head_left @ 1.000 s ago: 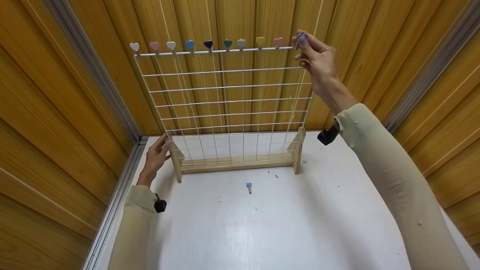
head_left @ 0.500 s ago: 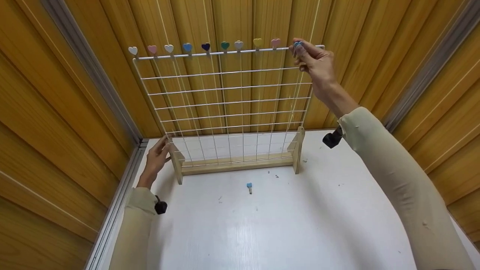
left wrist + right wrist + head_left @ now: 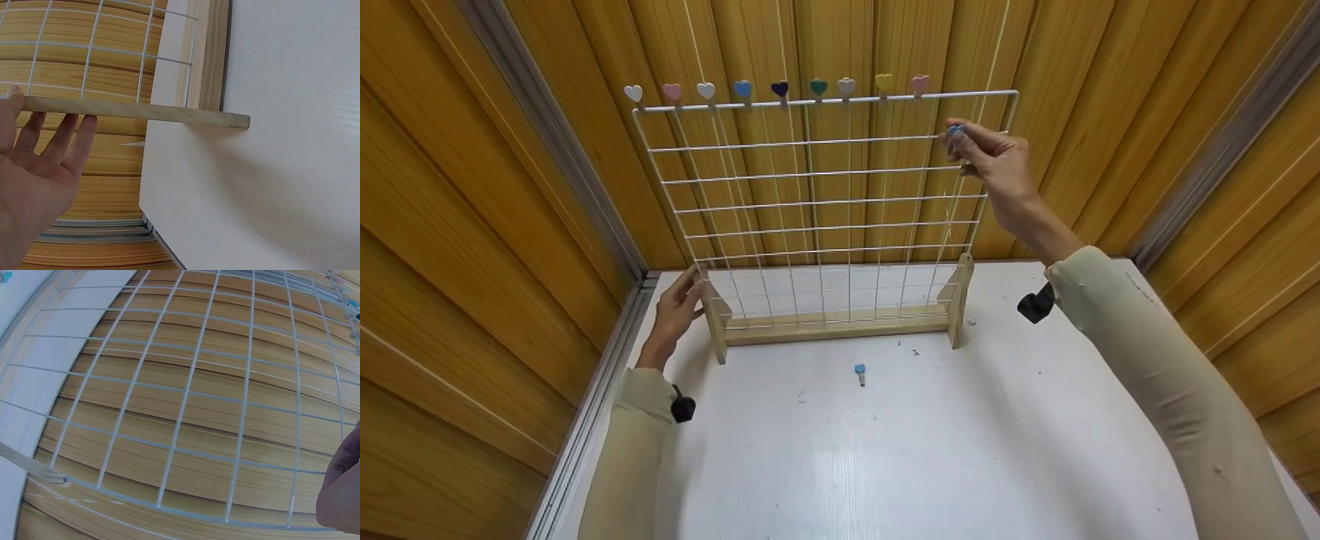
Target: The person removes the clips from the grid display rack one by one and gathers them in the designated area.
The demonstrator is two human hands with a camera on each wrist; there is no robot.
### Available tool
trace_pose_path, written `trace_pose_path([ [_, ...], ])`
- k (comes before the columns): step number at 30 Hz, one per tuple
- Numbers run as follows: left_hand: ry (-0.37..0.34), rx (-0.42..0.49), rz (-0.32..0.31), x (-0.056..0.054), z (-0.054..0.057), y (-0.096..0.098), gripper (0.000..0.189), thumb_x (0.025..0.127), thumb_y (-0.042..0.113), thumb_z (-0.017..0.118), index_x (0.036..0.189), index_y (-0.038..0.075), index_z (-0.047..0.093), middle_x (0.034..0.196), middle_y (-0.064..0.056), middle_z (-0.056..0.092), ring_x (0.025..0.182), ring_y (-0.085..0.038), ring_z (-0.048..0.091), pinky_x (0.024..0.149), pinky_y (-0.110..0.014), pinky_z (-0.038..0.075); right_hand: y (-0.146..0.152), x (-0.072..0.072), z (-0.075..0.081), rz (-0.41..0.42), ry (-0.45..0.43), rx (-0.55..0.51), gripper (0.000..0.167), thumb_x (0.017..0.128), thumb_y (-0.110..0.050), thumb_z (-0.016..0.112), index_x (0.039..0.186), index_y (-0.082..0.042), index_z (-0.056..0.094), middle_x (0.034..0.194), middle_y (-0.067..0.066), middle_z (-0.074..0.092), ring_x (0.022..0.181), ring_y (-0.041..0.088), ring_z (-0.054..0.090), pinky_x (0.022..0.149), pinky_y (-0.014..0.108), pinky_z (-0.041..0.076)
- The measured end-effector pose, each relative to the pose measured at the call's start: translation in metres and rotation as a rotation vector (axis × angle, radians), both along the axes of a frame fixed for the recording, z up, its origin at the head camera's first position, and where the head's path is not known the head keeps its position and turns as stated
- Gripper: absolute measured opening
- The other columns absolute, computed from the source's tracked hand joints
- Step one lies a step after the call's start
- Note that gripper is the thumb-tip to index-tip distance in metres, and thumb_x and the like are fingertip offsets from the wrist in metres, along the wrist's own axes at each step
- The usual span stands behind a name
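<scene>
White tabletop (image 3: pixel 840 457) lies nearest, bearing a loose blue clip (image 3: pixel 860 373). Beyond, the left hand (image 3: pixel 675 311) grips the wooden stand (image 3: pixel 825 332); the right hand (image 3: pixel 997 166) pinches a blue heart clip (image 3: pixel 956 130) below the top bar (image 3: pixel 975 93) of the wire grid (image 3: pixel 811 175), where nine coloured hearts (image 3: pixel 780 89) sit.

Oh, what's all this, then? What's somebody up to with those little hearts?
A person's right hand pinches a small blue piece, mostly hidden, below the level of the top bar in the head view, near the right end of a wire grid. The left hand grips the grid's left wooden leg. Nine heart-topped clips line the bar, and a blue heart clip lies on the white table.
</scene>
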State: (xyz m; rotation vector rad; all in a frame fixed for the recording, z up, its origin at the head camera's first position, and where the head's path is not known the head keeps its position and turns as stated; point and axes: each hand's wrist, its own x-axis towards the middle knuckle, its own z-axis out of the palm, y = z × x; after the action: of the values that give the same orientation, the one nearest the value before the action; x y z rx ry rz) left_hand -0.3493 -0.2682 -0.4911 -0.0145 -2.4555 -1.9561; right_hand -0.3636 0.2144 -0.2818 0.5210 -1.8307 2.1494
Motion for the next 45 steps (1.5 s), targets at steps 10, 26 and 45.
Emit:
trace_pose_path([
  [10, -0.017, -0.025, 0.022, -0.003, 0.000, 0.000, 0.055, 0.112, 0.027, 0.042, 0.164, 0.022, 0.025, 0.169, -0.015, 0.025, 0.153, -0.038, 0.031, 0.120, -0.056, 0.039, 0.002, 0.002, -0.037, 0.013, -0.051, 0.087, 0.022, 0.100, -0.011, 0.066, 0.117, -0.013, 0.079, 0.096, -0.007, 0.080, 0.080, 0.005, 0.064, 0.066, 0.016, 0.053],
  [26, 0.003, -0.003, -0.007, -0.004, -0.003, 0.000, 0.055, 0.112, 0.026, 0.042, 0.164, 0.021, 0.025, 0.170, -0.014, 0.024, 0.153, -0.038, 0.031, 0.120, -0.057, 0.039, 0.008, 0.008, -0.082, 0.015, -0.118, 0.130, 0.025, 0.101, -0.009, 0.064, 0.124, -0.007, 0.075, 0.098, -0.007, 0.080, 0.084, 0.007, 0.067, 0.071, 0.018, 0.058],
  [45, 0.007, 0.015, -0.007, -0.002, -0.003, 0.000, 0.057, 0.112, 0.029, 0.041, 0.165, 0.018, 0.021, 0.170, -0.016, 0.022, 0.154, -0.039, 0.029, 0.121, -0.056, 0.037, 0.012, 0.008, -0.133, 0.101, -0.292, 0.347, 0.035, 0.103, -0.010, 0.062, 0.135, 0.005, 0.063, 0.098, -0.013, 0.075, 0.092, 0.005, 0.069, 0.082, 0.018, 0.060],
])
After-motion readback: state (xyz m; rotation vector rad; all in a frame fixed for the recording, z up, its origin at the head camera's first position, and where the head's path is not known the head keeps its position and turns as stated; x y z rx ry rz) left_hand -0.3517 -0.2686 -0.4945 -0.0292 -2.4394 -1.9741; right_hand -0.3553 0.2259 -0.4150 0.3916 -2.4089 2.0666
